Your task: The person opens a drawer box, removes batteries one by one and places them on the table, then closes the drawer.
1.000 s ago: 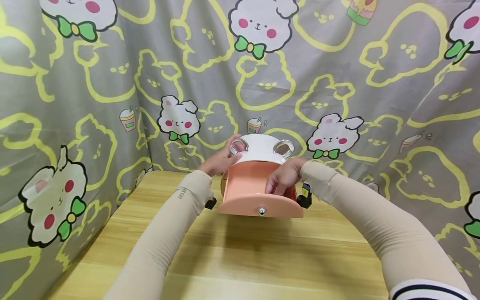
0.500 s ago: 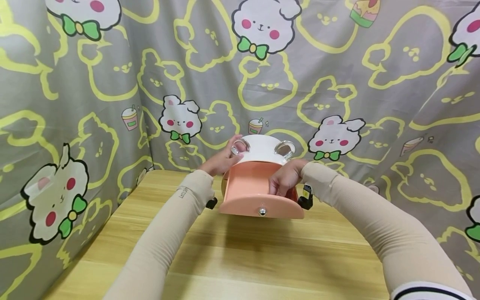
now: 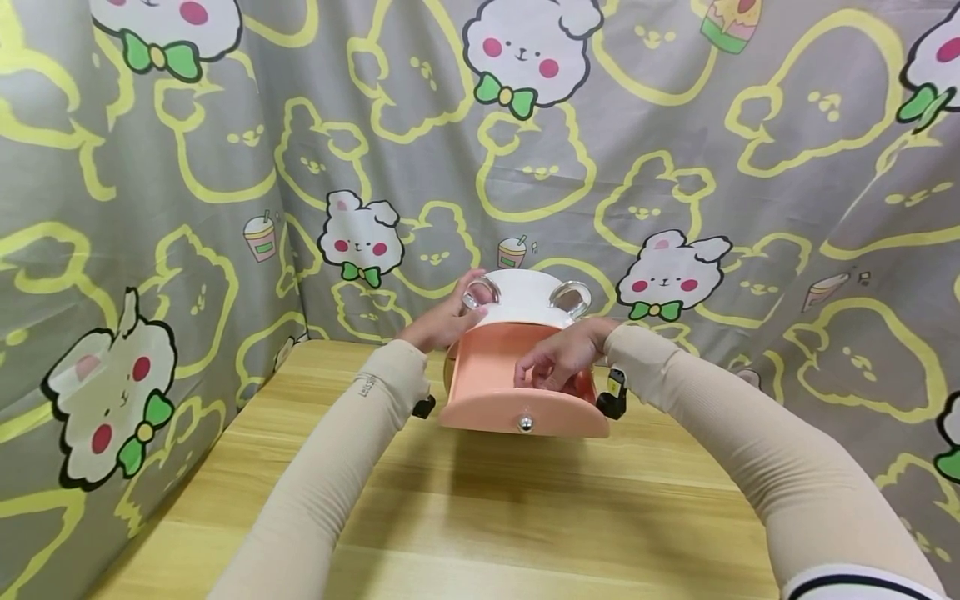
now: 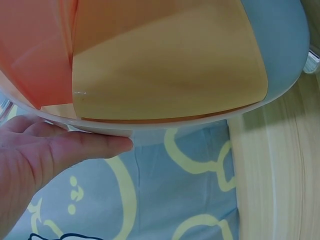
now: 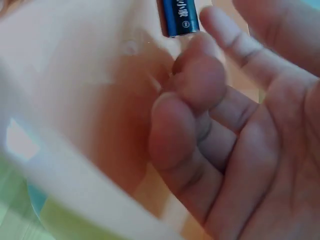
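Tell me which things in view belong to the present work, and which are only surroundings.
Seem to belong:
glossy pink drawer with round silver knob
rounded white-topped box
dark-blue cylindrical battery

Only surroundings:
light wooden table
grey yellow-patterned fabric curtain
beige fabric sleeves

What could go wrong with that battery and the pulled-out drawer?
The battery seems to lie loose near the right hand, so a bump might send it rolling.

The peach drawer sticks out at the front; pressing down on it might tip the white-topped organizer, though the left hand holds its edge.

If the drawer slid shut now, the hand inside could get pinched.
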Available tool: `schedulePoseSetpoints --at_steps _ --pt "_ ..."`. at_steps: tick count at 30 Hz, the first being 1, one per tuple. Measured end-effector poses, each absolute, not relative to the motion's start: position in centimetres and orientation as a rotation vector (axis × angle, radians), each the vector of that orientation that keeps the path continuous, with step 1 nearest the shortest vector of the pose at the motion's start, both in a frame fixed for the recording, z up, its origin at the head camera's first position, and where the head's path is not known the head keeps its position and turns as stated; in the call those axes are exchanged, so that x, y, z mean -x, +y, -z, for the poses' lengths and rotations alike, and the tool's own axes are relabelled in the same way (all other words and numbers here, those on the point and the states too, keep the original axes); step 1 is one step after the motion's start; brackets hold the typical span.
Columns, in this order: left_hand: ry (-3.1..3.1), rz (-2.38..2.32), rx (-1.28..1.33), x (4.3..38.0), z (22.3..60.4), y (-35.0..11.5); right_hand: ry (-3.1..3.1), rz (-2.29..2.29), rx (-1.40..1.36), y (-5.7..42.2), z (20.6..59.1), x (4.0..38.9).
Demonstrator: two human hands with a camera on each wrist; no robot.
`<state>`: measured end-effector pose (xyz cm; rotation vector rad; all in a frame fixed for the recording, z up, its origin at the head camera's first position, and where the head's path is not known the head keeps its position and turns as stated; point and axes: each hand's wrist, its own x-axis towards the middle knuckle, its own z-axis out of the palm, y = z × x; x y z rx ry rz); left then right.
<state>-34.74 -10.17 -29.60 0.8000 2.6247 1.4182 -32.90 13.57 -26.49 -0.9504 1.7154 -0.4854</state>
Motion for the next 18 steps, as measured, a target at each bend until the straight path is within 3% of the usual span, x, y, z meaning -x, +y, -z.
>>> schedulePoseSetpoints --at_steps 18 --pt "2.63 -1.412 -0.804 34.82 29.8 -10.22 1.835 0.496 0.931 13.68 26.28 32.55"
